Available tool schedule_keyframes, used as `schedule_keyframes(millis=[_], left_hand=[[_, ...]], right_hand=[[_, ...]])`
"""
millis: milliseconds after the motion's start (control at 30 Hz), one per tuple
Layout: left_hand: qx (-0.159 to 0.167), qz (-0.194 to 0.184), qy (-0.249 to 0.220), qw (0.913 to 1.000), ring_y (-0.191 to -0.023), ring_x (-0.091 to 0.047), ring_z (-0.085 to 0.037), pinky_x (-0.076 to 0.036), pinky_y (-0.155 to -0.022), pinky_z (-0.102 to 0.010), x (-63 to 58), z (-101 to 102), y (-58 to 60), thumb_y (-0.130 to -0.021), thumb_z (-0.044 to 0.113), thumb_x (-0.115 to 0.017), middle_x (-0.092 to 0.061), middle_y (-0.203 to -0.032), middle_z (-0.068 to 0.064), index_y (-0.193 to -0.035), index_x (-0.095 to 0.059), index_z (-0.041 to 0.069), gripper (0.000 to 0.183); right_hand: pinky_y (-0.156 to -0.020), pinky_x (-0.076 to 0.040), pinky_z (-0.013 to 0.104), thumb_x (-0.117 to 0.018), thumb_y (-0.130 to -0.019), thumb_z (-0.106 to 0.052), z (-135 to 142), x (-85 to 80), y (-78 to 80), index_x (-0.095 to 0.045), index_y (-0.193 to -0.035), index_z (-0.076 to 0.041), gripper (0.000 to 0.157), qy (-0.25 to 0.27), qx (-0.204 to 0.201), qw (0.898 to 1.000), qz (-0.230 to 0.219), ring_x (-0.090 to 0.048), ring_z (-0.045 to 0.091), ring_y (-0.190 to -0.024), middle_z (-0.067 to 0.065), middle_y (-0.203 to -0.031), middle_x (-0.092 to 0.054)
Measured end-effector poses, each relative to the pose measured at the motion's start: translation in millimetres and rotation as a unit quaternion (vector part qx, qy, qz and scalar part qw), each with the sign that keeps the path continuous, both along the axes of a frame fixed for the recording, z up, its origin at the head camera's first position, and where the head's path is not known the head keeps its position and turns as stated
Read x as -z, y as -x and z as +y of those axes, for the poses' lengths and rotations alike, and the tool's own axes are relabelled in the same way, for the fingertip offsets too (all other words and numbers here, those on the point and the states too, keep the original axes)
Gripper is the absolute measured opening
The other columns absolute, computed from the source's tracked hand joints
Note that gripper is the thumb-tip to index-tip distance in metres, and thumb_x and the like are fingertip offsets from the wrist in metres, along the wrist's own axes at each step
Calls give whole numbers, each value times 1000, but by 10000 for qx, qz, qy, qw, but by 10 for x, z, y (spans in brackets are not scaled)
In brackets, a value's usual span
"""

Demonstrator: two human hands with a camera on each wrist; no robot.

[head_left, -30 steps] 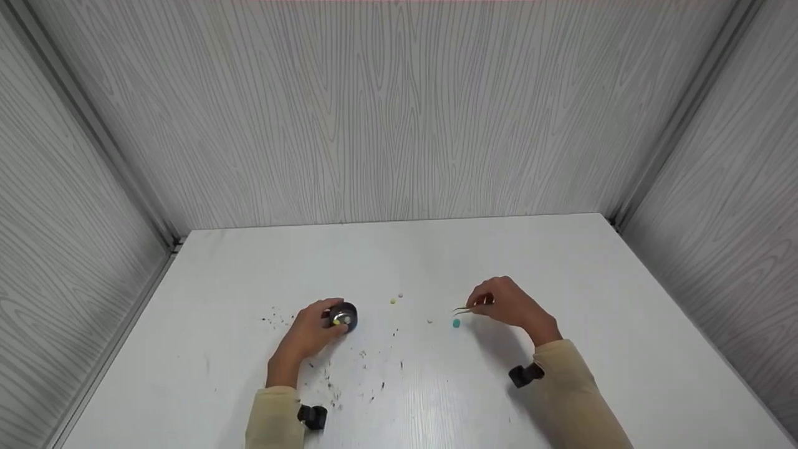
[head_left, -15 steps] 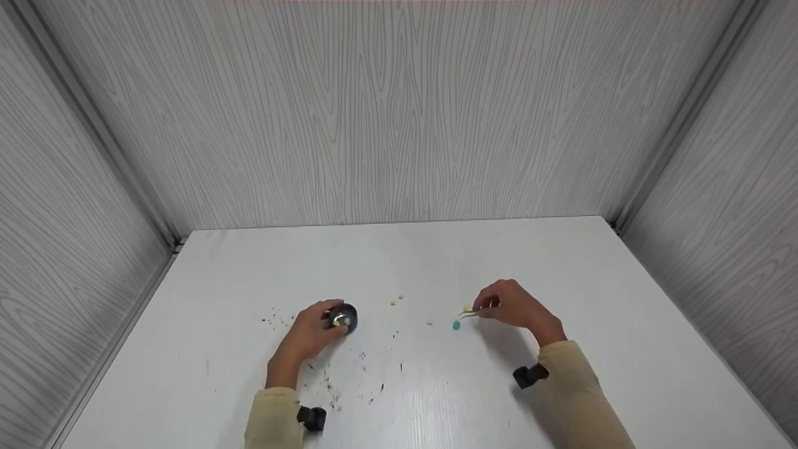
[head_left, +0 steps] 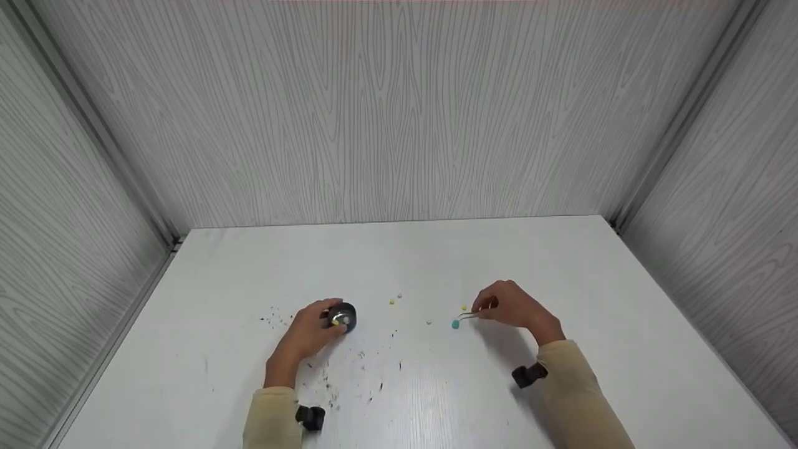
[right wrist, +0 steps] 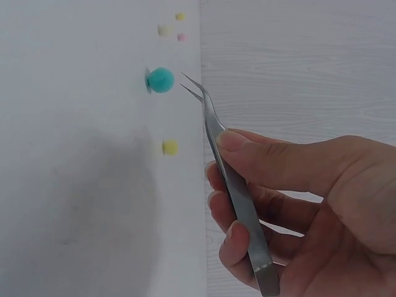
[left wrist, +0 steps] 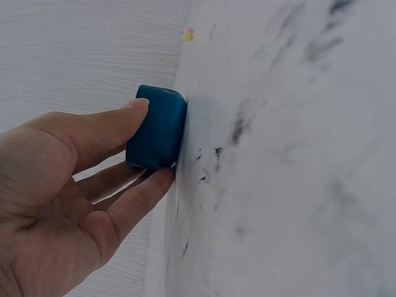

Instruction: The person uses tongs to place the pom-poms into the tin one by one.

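My left hand [head_left: 310, 332] grips a small round bowl [left wrist: 158, 127], blue outside and shiny metal inside, with thumb and fingers on its sides. A yellow and a whitish ball lie in it in the head view. My right hand [right wrist: 297, 198] holds metal tweezers [right wrist: 238, 192] with bent points, thumb on one side and fingers on the other. The tips stand apart, just short of a fuzzy teal pompom [right wrist: 161, 80] on the table, and nothing is between them. A small yellow ball [right wrist: 171, 147] lies close by, behind the tweezers in the head view.
Between the hands lie a whitish ball [head_left: 429, 322], another yellow ball [head_left: 392, 302] and a pale pinkish ball [head_left: 399, 295]. Dark smudges [head_left: 330, 390] mark the white table [head_left: 530, 249] near the left hand. Grey wood-grain panels [head_left: 399, 112] enclose the back and sides.
My right hand has shifted slightly right, and the yellow ball beside the tweezers has come into view. The tweezer tips have come down toward the teal pompom. My left hand stays put with the bowl.
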State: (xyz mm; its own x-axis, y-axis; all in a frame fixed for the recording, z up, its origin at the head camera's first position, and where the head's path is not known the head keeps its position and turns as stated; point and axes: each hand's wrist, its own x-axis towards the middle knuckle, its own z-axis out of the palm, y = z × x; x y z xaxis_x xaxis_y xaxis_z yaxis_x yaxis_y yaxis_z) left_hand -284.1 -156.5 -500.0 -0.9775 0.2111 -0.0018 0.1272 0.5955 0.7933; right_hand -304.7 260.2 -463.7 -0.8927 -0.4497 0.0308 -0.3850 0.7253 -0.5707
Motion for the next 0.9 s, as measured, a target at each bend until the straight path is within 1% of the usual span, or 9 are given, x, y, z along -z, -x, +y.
schedule_keyframes(millis=[167, 500, 667, 800, 900], left_hand=[[-3, -19, 12, 10000, -139, -53, -46, -43, -116, -60, -16, 2, -12, -97, 9, -70, -53, -150, -26, -149, -53, 3, 55], [-31, -37, 72, 10000, -140, -52, -45, -42, -117, -60, -27, 7, -18, -97, 10, -70, -51, -152, -26, -150, -52, 4, 56], [-57, -80, 69, 9999, -141, -50, -45, -41, -117, -61, -34, 14, -21, -97, 10, -70, -51, -152, -26, -150, -52, 5, 56], [-55, -67, 62, 9999, -140, -52, -45, -43, -116, -59, -26, 18, -16, -97, 10, -71, -52, -151, -26, -150, -52, 4, 56], [-56, -27, 66, 10000, -139, -53, -45, -44, -116, -58, -17, 21, -7, -97, 9, -71, -54, -150, -26, -149, -52, 4, 56]], right_hand=[[-71, -49, 24, -76, -89, -2, -11, -14, -12, -83, -95, -9, 11, 23, -36, 10000, 24, -58, 11, -77, 4, -89, -77], [-70, -49, 23, -77, -88, -1, 15, -5, -4, -82, -94, -9, 11, -12, -49, 9999, 149, -59, 10, -77, 4, -88, -77], [-69, -49, 23, -77, -88, -1, 5, 11, 1, -83, -93, -10, 12, -77, 19, 9999, 81, -59, 10, -76, 3, -86, -76], [-70, -50, 24, -77, -89, -2, -12, 22, -7, -83, -93, -11, 12, -170, 1, 9998, 68, -59, 9, -76, 2, -86, -76], [-71, -50, 24, -77, -89, -2, -22, 24, -14, -83, -93, -11, 11, -162, -70, 9998, 137, -59, 9, -77, 2, -87, -76]])
